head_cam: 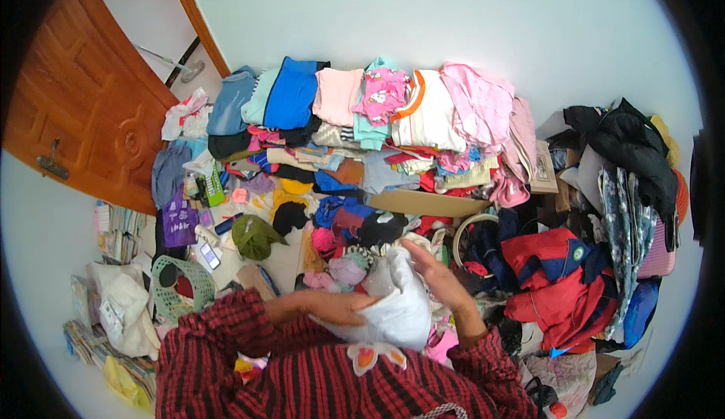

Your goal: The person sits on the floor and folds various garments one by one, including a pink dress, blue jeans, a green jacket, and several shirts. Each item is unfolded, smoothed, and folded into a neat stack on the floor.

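A bunched white cloth [403,312] is held up close in front of my chest, over the heaped clothes. My left hand [325,309] comes in from the left and grips its near left side; the fingers are blurred and partly covered by fabric. On the other side, my right hand [437,276] is raised along the cloth's right edge with its fingers stretched out. Whether those fingers grip the fabric cannot be made out. Just beyond the cloth lie a lilac bundle [346,270] and a bright pink one [323,240].
Folded clothes, among them a blue garment [290,93], are stacked along the wall. A cardboard panel [430,202] stands below them. To the left are a green plastic basket [182,290] and an olive cap [254,237]; red jackets [558,300] lie right. A wooden door [85,96] stands open.
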`<state>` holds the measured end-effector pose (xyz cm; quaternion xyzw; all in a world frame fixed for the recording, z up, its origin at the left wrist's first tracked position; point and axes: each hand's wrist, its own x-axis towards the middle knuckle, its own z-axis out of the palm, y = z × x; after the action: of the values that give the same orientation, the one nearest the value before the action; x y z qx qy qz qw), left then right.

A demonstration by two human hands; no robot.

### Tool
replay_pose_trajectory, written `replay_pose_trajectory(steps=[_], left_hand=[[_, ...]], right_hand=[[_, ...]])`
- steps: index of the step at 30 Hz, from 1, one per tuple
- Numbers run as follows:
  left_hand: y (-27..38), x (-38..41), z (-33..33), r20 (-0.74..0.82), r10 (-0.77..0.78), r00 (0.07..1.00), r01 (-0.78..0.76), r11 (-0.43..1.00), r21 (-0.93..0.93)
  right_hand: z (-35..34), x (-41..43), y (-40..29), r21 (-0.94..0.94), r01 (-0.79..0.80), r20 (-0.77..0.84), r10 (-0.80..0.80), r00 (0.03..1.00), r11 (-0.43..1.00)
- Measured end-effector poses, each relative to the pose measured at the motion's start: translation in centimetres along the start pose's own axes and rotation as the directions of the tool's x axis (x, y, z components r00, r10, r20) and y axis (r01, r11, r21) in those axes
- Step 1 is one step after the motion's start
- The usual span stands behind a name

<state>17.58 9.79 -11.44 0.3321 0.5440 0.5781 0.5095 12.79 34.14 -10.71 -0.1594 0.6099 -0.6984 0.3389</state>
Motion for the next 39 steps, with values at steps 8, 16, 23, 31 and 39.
replay_pose_trajectory(steps=[8,16,23,31,39], left_hand=[[6.3,-0.5,-4.4,0.013,-0.058,0.998,0.055,0.983,0.176],[5.1,-4.4,-14.3,-0.160,0.143,0.977,-0.141,0.990,0.022],[3.8,-7.1,-24.4,-0.195,0.099,0.976,-0.095,0.995,0.026],[-1.7,0.3,-33.9,-0.271,0.142,0.952,-0.225,0.925,-0.305],[-4.5,8.5,-46.6,-0.534,-0.123,0.836,-0.159,0.878,-0.451]], right_hand=[[2.0,-0.3,-6.7,-0.211,-0.171,0.192,0.212,0.958,0.963],[1.9,9.1,-9.3,-0.284,-0.286,-0.162,0.248,0.955,0.915],[-0.6,20.4,-20.0,-0.606,-0.198,-0.093,0.179,0.979,0.770],[-12.3,37.0,-20.9,-0.920,-0.241,-0.135,0.329,0.935,0.308],[-25.3,51.0,-13.6,-0.872,-0.479,-0.473,-0.076,0.878,-0.102]])
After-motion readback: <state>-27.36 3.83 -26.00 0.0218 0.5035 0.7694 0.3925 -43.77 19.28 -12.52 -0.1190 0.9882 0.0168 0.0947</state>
